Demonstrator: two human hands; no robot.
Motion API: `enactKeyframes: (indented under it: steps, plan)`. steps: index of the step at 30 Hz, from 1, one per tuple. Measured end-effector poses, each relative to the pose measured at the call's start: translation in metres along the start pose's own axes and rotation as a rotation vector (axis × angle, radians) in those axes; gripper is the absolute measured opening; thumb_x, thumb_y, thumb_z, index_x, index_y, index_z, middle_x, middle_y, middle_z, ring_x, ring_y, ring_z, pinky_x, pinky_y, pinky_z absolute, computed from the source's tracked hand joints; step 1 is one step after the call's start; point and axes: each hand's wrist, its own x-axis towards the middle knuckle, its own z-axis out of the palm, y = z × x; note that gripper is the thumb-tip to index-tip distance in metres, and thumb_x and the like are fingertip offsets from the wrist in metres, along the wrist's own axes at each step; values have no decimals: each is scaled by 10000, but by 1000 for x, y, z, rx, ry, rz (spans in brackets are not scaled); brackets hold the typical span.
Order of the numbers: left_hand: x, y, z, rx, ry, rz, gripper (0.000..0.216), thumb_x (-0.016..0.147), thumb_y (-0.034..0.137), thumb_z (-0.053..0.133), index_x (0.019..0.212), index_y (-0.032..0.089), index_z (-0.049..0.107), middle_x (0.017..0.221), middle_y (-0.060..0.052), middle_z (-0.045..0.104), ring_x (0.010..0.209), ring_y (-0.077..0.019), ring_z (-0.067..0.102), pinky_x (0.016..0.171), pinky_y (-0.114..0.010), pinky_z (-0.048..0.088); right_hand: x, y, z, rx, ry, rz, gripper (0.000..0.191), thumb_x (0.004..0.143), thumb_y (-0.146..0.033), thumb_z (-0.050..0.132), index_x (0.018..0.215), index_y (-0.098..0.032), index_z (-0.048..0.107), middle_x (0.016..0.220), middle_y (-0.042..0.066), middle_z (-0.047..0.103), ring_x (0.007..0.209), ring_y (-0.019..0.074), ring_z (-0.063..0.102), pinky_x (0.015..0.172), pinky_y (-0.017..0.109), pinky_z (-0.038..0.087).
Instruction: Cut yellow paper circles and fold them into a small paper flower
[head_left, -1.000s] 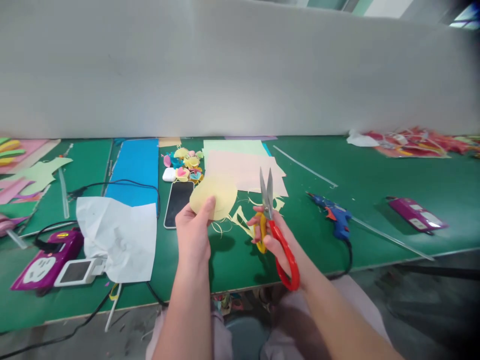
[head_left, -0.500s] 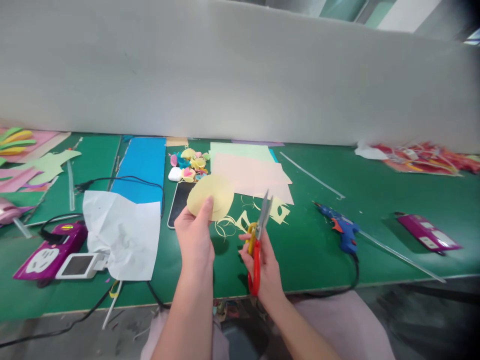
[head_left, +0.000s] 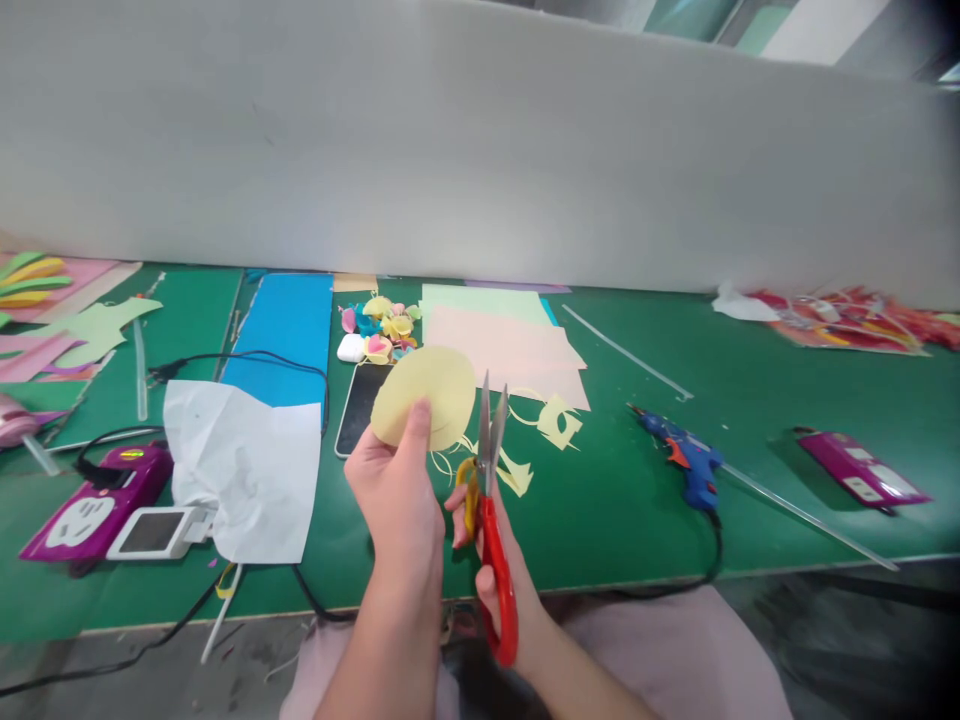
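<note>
My left hand [head_left: 397, 490] pinches a pale yellow paper disc [head_left: 427, 395] by its lower edge, thumb on the front, holding it above the green table [head_left: 630, 500]. My right hand [head_left: 487, 545], just to the right of the left one, grips red-and-yellow scissors [head_left: 489, 500]. The blades point up and are slightly apart, their tips right beside the disc's right edge. Yellow paper offcuts [head_left: 559, 420] lie on the table behind the scissors.
A phone [head_left: 360, 405], an earbud case [head_left: 350, 348] and small paper flowers [head_left: 382, 325] lie behind the disc, beside pink and green sheets [head_left: 510, 340] and a blue sheet [head_left: 285, 325]. A blue glue gun [head_left: 690, 460] is to the right. Crumpled white paper [head_left: 244, 470] and purple power strips [head_left: 90, 510] lie left.
My right hand has brought the scissors leftward and closer in, from well right of the disc to right beside its edge. The left hand has kept hold of the disc.
</note>
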Motion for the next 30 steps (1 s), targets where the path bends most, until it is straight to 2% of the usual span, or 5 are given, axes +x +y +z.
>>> enactKeyframes:
  steps: [4, 10, 15, 21, 30]
  plan:
    - [-2, 0, -1, 41, 7, -5, 308, 647, 317, 771, 912, 176, 706, 793, -30, 731, 795, -183, 692, 696, -264, 552, 5, -9, 6, -13, -12, 11, 749, 768, -671, 415, 1420, -343, 245, 924, 89, 514, 757, 273, 520, 642, 429, 503]
    - [-3, 0, 0, 7, 19, 27, 259, 629, 300, 785, 847, 179, 713, 757, -18, 728, 785, -171, 692, 693, -254, 556, 2, -7, 10, 74, -61, 72, 916, 711, -761, 445, 1459, -318, 154, 1024, 100, 483, 796, 257, 509, 743, 434, 500]
    - [-4, 1, 2, -3, 51, 67, 214, 633, 256, 779, 818, 168, 715, 742, -20, 728, 747, -152, 688, 657, -231, 551, 1, -8, 14, 117, -17, 94, 994, 689, -802, 425, 1469, -242, 171, 1016, 95, 477, 743, 217, 483, 722, 392, 490]
    - [-2, 0, 3, -16, 50, 99, 174, 621, 196, 773, 784, 176, 717, 726, -10, 729, 715, -135, 682, 646, -218, 549, 0, -12, 15, 188, -28, 121, 1032, 670, -812, 431, 1480, -239, 148, 1001, 83, 445, 702, 191, 424, 690, 368, 467]
    - [-3, 3, 5, -25, 48, 94, 168, 623, 169, 768, 785, 183, 725, 727, 1, 731, 742, -134, 690, 657, -204, 554, 0, -20, 16, 226, -59, 183, 1111, 627, -832, 449, 1489, -223, 103, 1012, 88, 409, 762, 207, 422, 675, 351, 453]
